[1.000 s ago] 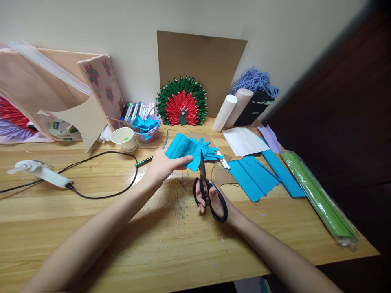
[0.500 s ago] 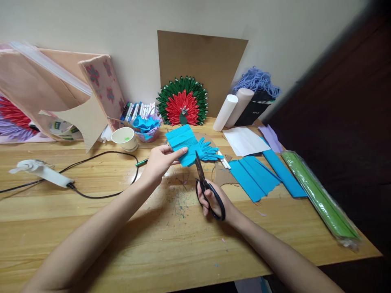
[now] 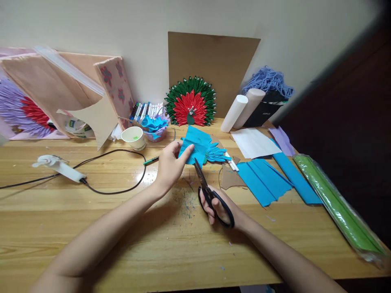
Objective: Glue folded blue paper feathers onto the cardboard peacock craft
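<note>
1. Reaches in from the lower left with the bare left arm, forearm slanting up to the middle of the counter [image 3: 91, 228], and raises the left hand [image 3: 171, 167] just above the wood, its back toward the camera.
2. Pinches a folded piece of blue crepe paper [image 3: 195, 146] in that hand, thumb on the near face and fingers behind. Holds it up over the counter's middle, in front of a fan of cut blue strips [image 3: 217, 153] lying flat.
3. Brings the bare right arm in from the lower right and closes the right hand [image 3: 220, 207] around the scissors [image 3: 210, 193], fingers threaded through the black loops, low over the counter.
4. Points the blades up and to the left, close together, with the tip at the lower edge of the blue crepe paper, just beside the left thumb.
5. For writing: pale lettering on a black box [image 3: 262, 112] at the back right, too small to read; green and yellow print on a tape roll [image 3: 76, 126] at the left, also unreadable; a small green mark inside a paper cup [image 3: 133, 137].
6. Around the hands:
   - To the left, a white glue gun [image 3: 59, 167] with its black cable [image 3: 122, 190].
   - Against the wall, a red and green paper peacock [image 3: 191, 108].
   - To the right, flat blue crepe sheets [image 3: 262, 181] and wrapped green crepe paper [image 3: 336, 207].
</note>
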A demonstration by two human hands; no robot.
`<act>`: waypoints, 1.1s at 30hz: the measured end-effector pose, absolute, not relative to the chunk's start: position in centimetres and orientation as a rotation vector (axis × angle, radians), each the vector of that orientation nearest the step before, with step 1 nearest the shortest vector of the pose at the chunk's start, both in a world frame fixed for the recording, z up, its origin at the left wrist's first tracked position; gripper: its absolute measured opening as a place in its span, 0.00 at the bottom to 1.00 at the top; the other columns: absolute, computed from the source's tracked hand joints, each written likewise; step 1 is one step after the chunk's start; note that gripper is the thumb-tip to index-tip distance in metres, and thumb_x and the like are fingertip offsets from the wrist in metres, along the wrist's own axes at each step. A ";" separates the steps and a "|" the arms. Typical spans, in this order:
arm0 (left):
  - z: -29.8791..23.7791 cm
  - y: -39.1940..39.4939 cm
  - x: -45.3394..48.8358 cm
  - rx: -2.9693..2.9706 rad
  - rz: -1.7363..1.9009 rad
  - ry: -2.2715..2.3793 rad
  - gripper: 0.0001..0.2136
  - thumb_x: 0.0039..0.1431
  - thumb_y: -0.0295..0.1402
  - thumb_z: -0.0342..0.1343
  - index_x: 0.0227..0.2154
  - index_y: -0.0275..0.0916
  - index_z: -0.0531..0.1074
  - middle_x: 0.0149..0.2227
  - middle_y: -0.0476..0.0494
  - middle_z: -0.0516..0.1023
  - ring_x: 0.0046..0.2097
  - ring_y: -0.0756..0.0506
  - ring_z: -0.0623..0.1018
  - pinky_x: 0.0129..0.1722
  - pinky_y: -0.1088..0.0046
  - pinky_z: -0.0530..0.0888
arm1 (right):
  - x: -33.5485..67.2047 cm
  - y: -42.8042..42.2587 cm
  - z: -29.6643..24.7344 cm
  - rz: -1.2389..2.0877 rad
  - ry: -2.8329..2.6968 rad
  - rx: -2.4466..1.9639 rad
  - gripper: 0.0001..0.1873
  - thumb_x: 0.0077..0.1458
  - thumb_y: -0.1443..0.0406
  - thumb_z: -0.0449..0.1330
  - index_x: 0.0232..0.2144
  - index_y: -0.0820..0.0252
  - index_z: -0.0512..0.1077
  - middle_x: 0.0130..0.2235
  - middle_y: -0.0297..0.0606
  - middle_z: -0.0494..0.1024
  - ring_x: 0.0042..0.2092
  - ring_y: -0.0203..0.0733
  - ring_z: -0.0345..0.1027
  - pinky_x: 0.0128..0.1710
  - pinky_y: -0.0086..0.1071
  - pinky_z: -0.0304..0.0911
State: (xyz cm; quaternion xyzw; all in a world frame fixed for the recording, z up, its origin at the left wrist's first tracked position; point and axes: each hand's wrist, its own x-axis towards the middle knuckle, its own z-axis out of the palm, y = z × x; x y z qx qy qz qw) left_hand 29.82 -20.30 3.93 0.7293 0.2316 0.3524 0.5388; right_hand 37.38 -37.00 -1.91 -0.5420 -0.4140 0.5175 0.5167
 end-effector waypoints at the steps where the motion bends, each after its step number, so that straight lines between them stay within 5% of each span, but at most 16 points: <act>1: 3.8 -20.3 29.8 1.762 0.844 0.543 0.12 0.55 0.41 0.54 0.26 0.36 0.68 0.24 0.51 0.67 0.26 0.53 0.65 0.25 0.78 0.61 | 37.3 -37.0 -1.9 1.250 -0.991 -1.280 0.36 0.39 0.33 0.48 0.31 0.60 0.60 0.17 0.24 0.59 0.15 0.28 0.55 0.15 0.24 0.59; 17: 3.4 -20.5 29.9 1.754 0.798 0.492 0.12 0.55 0.41 0.54 0.24 0.37 0.66 0.23 0.52 0.63 0.25 0.53 0.62 0.24 0.78 0.60 | 37.3 -36.8 -1.5 1.221 -0.979 -1.322 0.34 0.39 0.34 0.50 0.27 0.59 0.58 0.16 0.22 0.57 0.14 0.27 0.53 0.12 0.22 0.57; 23: 3.7 -19.4 30.0 1.728 0.677 0.448 0.13 0.53 0.42 0.56 0.26 0.35 0.68 0.25 0.49 0.68 0.26 0.53 0.67 0.25 0.78 0.63 | 37.5 -36.8 -1.0 1.249 -0.987 -1.348 0.33 0.39 0.35 0.52 0.26 0.59 0.58 0.16 0.22 0.56 0.13 0.26 0.52 0.10 0.20 0.53; 33: 5.7 -21.2 29.3 1.537 0.686 0.576 0.18 0.46 0.38 0.63 0.38 0.34 0.67 0.30 0.46 0.73 0.31 0.50 0.74 0.29 0.76 0.70 | 37.1 -36.7 -1.0 1.135 -0.839 -1.323 0.34 0.38 0.34 0.52 0.26 0.58 0.57 0.14 0.21 0.55 0.12 0.27 0.50 0.11 0.21 0.54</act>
